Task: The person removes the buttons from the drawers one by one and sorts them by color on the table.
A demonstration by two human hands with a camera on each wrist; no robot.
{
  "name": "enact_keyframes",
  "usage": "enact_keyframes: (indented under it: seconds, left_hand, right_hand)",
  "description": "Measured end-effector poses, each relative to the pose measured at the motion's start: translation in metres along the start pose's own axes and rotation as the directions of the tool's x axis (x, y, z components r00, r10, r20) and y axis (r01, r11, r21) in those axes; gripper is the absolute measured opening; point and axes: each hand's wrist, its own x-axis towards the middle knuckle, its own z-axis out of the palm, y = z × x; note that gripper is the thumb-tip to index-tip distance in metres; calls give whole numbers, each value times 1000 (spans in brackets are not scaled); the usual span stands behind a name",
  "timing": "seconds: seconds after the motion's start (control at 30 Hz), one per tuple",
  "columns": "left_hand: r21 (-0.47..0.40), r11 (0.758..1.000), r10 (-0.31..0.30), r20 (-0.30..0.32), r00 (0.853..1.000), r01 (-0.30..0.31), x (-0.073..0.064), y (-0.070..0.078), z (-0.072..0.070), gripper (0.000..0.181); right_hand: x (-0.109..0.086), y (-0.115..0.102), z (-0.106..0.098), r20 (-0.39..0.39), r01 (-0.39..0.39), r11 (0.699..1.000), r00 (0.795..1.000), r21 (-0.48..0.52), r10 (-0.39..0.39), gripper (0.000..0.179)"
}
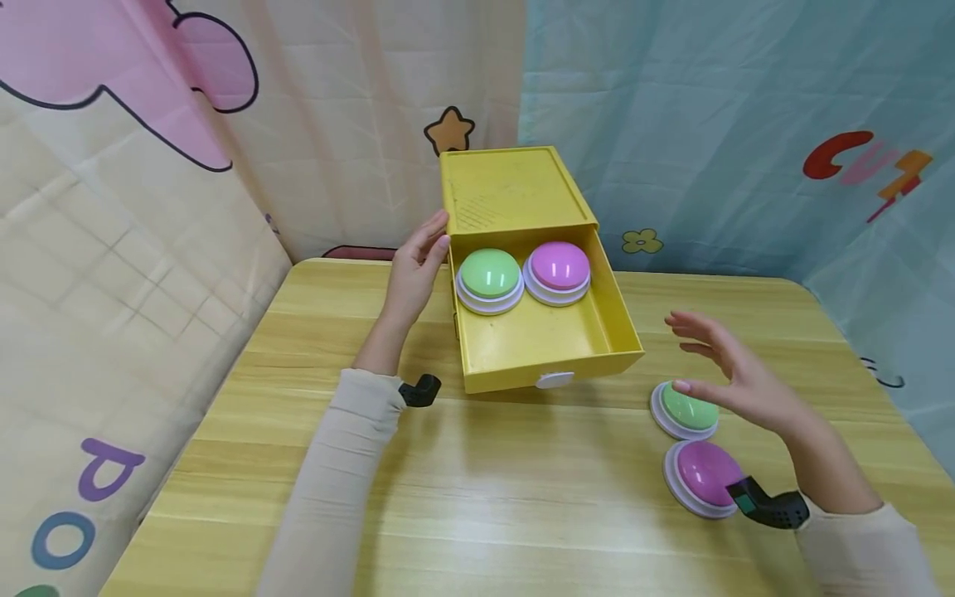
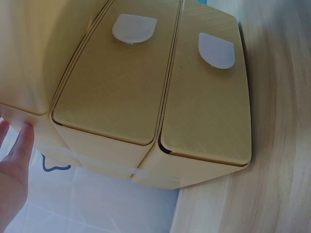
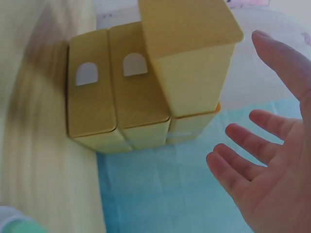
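Note:
A yellow drawer unit (image 1: 515, 186) stands at the back of the table with its top drawer (image 1: 552, 336) pulled out. Inside that drawer, a green push button (image 1: 490, 274) and a pink push button (image 1: 559, 267) sit side by side at the back. My left hand (image 1: 414, 269) rests its extended fingers against the unit's left side. My right hand (image 1: 734, 377), fingers spread and holding nothing, hovers over a second green button (image 1: 690, 408) on the table. A second pink button (image 1: 705, 474) lies just in front of that one.
Two lower drawers (image 2: 112, 82) are closed, each with a white pull tab (image 2: 134, 29). Printed curtains (image 1: 671, 108) hang behind and beside the wooden table (image 1: 477, 497). Both wrists wear black camera mounts (image 1: 420, 390).

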Motion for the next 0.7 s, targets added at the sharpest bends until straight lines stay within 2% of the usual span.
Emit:
enact_keyframes:
  seconds: [0.13, 0.3, 0.7]
  left_hand:
    - [-6, 1000, 0, 1, 1000, 0, 0, 0, 0, 38]
    - [2, 1000, 9, 0, 1000, -9, 0, 1, 0, 38]
    - [35, 999, 36, -2, 999, -36, 0, 0, 0, 37]
  right_hand:
    - [30, -12, -6, 2, 34, 999, 999, -11, -34, 81]
    - [63, -24, -9, 17, 17, 998, 1000, -57, -16, 79]
    - [132, -33, -2, 126, 41, 989, 992, -141, -23, 75]
